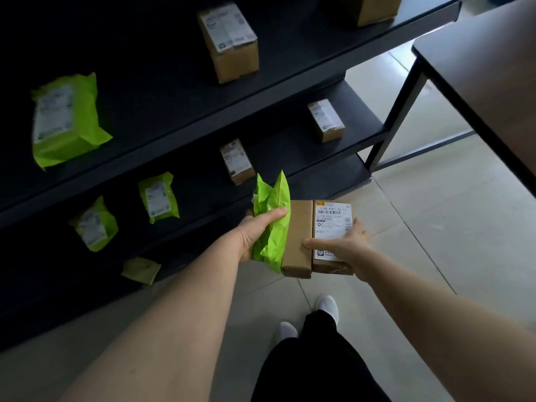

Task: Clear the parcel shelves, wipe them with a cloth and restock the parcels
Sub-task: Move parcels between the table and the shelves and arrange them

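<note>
In front of the dark shelves [162, 158], my left hand [256, 230] grips a crumpled green mailer bag [272, 227], thumb across its front. My right hand [343, 245] holds a brown cardboard box [298, 236] with a white shipping label, thumb on its top and fingers round its right side. Bag and box press side by side. On the shelves lie several green bags, such as a large green bag [65, 117] at upper left, and several cardboard boxes, such as a tall box [229, 42]. No cloth is in view.
A dark table [493, 68] with black metal legs stands to the right of the shelf end. Pale floor tiles [435, 227] run between them. My white shoes [327, 307] and dark trousers are below my arms.
</note>
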